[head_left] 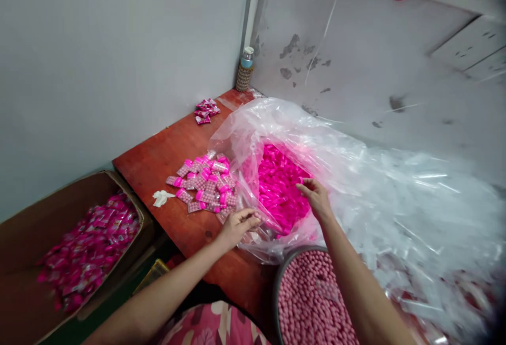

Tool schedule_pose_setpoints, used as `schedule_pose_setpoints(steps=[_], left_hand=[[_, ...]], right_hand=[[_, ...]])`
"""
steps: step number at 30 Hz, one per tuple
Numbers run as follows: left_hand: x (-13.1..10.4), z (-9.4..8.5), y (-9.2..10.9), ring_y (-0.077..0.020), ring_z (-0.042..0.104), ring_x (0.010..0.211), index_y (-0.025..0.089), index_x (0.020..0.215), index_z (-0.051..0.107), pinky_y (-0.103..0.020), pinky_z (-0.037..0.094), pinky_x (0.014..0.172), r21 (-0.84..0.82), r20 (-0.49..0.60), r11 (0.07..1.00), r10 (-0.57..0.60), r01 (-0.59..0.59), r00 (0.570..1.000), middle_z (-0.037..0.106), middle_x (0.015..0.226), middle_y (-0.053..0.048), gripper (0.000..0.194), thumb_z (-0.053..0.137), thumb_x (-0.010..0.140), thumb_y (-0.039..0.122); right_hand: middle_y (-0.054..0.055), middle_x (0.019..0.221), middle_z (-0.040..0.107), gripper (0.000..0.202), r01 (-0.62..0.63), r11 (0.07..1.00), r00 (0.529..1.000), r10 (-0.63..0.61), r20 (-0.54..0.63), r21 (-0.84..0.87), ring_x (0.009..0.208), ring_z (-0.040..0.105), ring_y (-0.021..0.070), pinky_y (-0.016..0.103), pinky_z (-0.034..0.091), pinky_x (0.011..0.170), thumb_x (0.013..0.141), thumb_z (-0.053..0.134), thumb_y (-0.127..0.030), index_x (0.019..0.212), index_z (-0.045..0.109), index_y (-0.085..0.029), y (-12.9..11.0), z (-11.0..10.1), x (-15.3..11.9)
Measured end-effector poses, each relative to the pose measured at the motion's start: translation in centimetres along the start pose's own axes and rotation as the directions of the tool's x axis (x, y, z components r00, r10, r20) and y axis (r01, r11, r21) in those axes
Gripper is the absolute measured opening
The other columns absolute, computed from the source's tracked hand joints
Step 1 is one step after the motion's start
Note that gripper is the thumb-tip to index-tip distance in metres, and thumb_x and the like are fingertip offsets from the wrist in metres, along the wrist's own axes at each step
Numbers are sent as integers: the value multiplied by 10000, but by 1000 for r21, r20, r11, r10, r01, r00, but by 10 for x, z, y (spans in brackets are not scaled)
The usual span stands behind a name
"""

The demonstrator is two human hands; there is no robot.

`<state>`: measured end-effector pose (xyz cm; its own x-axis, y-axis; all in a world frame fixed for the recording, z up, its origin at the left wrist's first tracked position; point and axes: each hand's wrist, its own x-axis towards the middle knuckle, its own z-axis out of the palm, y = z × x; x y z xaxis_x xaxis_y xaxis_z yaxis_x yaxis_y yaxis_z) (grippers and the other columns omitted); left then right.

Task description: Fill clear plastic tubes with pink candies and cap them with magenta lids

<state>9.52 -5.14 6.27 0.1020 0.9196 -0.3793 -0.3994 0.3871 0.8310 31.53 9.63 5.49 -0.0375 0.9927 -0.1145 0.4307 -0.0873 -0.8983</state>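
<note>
red-painted board forms the table, running from the left of centre to the lower centre of the frame.

left hand, just below centre: fingers curled inward, thumb meeting fingertips, grasping a small pale item; its form is mostly hidden, contents unclear.

right hand, right of centre: thumb and forefinger pinched together on a small bright pink piece, other fingers bent. it sits over the right edge of the loose pink pieces.

these pieces lie heaped at frame centre inside a clear plastic bag, mouth open and film crumpled around them. left hand is near the bag's lower left edge.

small filled containers, clear with pink tops and pale pink balls inside, are piled left of centre, beside the bag. a crumpled white scrap lies just left of that pile.

pink balls fill a dark round tub at the bottom, right of centre, below the right forearm.

lower left: open cardboard box with many shiny magenta packets. similar packets form a small cluster above centre left. bottle in a woven sleeve stands upright in the upper centre corner.
</note>
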Motion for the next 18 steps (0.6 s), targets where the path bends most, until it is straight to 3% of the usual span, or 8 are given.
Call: schedule_pose_setpoints(steps=[4,7,12,18], left_hand=[[-4,20,-2,-164,576,752,131,922,609,-273,480,670,48,90,998,28,-32,996,627,856,-59,363,606,661,383],[-12,36,-5,-150,571,707,126,945,611,-256,469,646,138,146,987,63,-83,987,631,841,-57,352,589,682,360],[-30,55,-7,-147,565,675,133,949,632,-242,442,644,384,294,887,145,-256,945,646,791,-46,315,545,724,336],[-48,70,-10,-189,579,814,133,951,642,-275,431,743,417,421,840,161,-348,893,658,904,-60,291,514,747,297]], right_hand=[[-38,599,520,335,-19,984,977,-20,211,179,516,508,108,255,434,507,556,696,-364,732,476,-182,-32,-7,-71],[-25,648,536,317,-48,979,946,-20,323,199,506,507,107,248,434,472,577,680,-395,717,486,-188,-49,-9,-119],[2,689,563,200,155,988,949,-152,276,10,626,519,121,242,432,584,681,608,-366,730,563,-178,-57,-24,-166],[16,782,583,236,194,981,954,-188,233,-3,695,541,134,262,442,635,754,539,-335,942,524,-194,-56,-43,-201]])
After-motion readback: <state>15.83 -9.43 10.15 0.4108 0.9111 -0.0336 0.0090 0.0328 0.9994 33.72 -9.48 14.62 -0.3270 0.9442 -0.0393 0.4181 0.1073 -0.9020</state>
